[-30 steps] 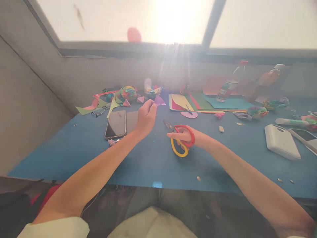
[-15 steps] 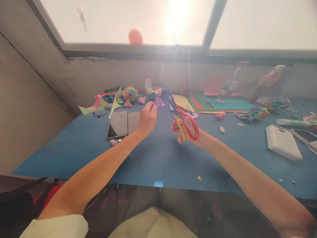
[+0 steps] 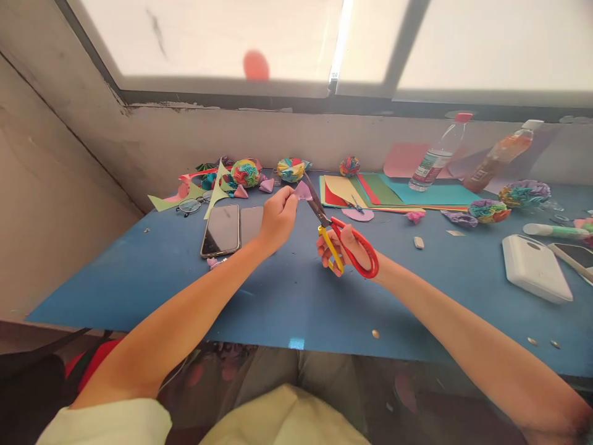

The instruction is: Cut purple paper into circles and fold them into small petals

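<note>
Pinched in my left hand point(image 3: 279, 216) is a small folded piece of purple paper point(image 3: 303, 191), held above the blue table. My right hand point(image 3: 341, 248) grips a pair of scissors point(image 3: 324, 219) with one red and one yellow handle, its fingers through the loops. The scissor blades point up and left, right at the purple paper's edge; whether they touch or cut it I cannot tell. Below my left hand lie two phones, the dark one point(image 3: 221, 230) and a grey one point(image 3: 251, 223) partly hidden by the hand.
Behind are paper pompoms point(image 3: 245, 173), pale green scraps point(image 3: 217, 191), glasses point(image 3: 189, 206) and stacked coloured paper point(image 3: 417, 191). Two bottles, one clear point(image 3: 440, 154) and one with brown drink point(image 3: 500, 157), stand tilted in view near the wall. A white power bank point(image 3: 536, 267) lies at right.
The scissors' blades have moved left and down against the purple paper's edge, and their handles have dropped slightly. My left hand still pinches the paper. The window glare has faded.
</note>
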A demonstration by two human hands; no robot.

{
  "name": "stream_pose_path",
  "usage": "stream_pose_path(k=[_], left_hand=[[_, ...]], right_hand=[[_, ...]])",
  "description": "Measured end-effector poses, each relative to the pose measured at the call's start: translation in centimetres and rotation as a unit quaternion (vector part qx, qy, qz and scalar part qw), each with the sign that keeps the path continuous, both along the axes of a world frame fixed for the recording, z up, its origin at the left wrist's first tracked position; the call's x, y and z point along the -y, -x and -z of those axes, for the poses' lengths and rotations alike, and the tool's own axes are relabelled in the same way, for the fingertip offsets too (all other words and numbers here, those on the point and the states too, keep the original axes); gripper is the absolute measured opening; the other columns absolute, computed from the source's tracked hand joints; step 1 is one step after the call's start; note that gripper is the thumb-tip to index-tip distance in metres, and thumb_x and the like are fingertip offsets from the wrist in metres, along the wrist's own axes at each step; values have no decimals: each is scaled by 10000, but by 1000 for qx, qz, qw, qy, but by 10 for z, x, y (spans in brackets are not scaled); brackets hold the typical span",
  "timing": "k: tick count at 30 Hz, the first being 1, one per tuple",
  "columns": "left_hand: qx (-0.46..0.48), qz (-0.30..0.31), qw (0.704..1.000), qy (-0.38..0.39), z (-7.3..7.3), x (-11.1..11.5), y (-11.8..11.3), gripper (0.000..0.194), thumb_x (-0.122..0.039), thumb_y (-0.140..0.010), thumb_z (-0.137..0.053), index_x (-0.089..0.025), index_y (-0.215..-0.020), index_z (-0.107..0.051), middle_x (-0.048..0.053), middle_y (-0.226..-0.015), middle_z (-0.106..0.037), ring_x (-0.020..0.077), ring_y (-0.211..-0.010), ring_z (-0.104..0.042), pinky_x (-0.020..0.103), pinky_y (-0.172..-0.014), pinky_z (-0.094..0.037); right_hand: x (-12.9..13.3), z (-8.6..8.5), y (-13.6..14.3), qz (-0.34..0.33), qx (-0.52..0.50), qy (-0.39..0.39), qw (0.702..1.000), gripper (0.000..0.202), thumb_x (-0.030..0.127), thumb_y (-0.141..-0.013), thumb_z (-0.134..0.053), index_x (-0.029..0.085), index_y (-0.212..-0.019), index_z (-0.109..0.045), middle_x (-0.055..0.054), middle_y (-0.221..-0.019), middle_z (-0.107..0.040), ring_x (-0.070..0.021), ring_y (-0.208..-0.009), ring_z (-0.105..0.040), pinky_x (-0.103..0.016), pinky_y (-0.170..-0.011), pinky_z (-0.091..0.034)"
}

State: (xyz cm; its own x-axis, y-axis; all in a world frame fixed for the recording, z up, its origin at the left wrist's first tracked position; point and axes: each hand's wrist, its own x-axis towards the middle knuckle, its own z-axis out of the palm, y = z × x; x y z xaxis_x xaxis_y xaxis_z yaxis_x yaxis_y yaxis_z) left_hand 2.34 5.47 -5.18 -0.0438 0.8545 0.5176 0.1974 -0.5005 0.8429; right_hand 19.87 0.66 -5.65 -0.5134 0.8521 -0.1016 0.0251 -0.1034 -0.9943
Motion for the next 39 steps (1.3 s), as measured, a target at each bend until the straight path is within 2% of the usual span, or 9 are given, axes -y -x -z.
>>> stream_pose_path(k=[7,12,17,20,23,25,28,33,39], left_hand=[[-31,39,999,14,0,3,0,213,-251,-829,-398,-204,-625,-363,-47,-542,-314,93,-481,-308,228,-448,-256],[7,49,998,44,-5,7,-3,209,-227,-818,-405,-197,-616,-362,-53,-528,-297,82,-467,-299,218,-440,-256],[77,50,994,61,-10,9,-4,194,-178,-797,-391,-193,-608,-348,-58,-524,-272,68,-444,-281,204,-422,-249],[65,56,995,53,-7,7,-3,189,-183,-809,-393,-192,-621,-371,-58,-526,-272,69,-446,-277,203,-420,-246],[57,58,996,43,-3,4,-2,192,-211,-830,-406,-195,-640,-384,-58,-529,-284,71,-452,-283,204,-420,-248],[70,59,995,35,-2,4,-3,202,-230,-839,-417,-196,-643,-380,-60,-529,-275,69,-449,-277,202,-416,-246],[95,57,994,13,-4,6,-3,208,-255,-847,-436,-199,-653,-387,-63,-529,-257,69,-446,-279,199,-412,-248],[131,30,990,-33,-9,11,-5,204,-293,-862,-432,-210,-682,-386,-63,-550,-254,70,-450,-291,193,-416,-270],[4,52,997,-55,-8,19,-6,227,-278,-860,-437,-197,-650,-410,-49,-543,-337,75,-479,-334,213,-451,-287]], right_hand=[[2,-3,1,4,29,-3,1000,639,823,-642,-438,185,-690,-437,27,-558,-442,-92,-445,-481,-213,-378,-410],[11,-6,7,68,62,24,995,540,721,-714,-507,202,-645,-374,77,-461,-347,-58,-314,-345,-199,-293,-298],[10,-8,6,127,57,-5,990,539,725,-712,-503,205,-641,-379,83,-423,-329,-63,-280,-326,-200,-272,-263],[4,-8,1,110,38,-32,993,584,780,-691,-446,196,-702,-428,36,-512,-467,-67,-326,-380,-200,-292,-274],[1,-4,-3,41,42,-64,996,704,862,-617,-383,189,-803,-477,-53,-758,-586,-119,-538,-520,-213,-361,-364],[1,1,-4,-5,71,-94,993,716,846,-626,-403,192,-898,-510,-80,-915,-583,-157,-739,-558,-238,-494,-461],[4,10,-5,-41,87,-123,988,649,779,-721,-393,214,-1021,-500,-84,-1034,-540,-187,-894,-544,-293,-646,-501],[6,10,-5,-5,83,-142,986,662,785,-747,-311,203,-1011,-483,-80,-971,-515,-186,-829,-535,-275,-546,-458],[14,-5,1,9,115,-117,986,739,853,-667,-300,185,-913,-497,-84,-916,-513,-175,-758,-523,-270,-511,-442]])
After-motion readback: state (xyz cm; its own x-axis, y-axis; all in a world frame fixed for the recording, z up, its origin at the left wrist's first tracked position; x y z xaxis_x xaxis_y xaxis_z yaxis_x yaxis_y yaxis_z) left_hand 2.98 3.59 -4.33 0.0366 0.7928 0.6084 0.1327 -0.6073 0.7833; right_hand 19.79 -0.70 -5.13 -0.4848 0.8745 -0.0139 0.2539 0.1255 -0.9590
